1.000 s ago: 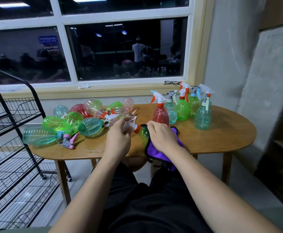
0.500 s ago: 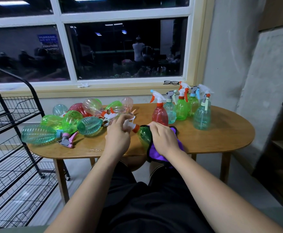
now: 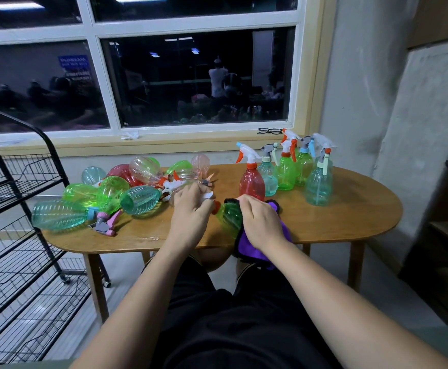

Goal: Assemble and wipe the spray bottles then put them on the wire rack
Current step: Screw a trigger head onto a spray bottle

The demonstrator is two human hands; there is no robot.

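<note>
A green spray bottle [image 3: 229,218] lies on its side near the table's front edge, between my hands. My left hand [image 3: 191,215] grips its white trigger head [image 3: 208,196] with the orange collar. My right hand [image 3: 261,223] presses a purple cloth [image 3: 252,249] around the bottle's body, fingers curled over it. The black wire rack [image 3: 18,209] stands at the left, with nothing on the shelves I can see.
Several assembled bottles [image 3: 284,171] stand upright at the back right of the wooden table [image 3: 350,217]. A heap of loose bottles [image 3: 111,193] and trigger heads lies at the left. Black glasses [image 3: 269,131] rest on the window sill. A dark shelf stands at the far right.
My right hand has slid the purple cloth a little along the green bottle's body. My left hand keeps its hold on the trigger head.
</note>
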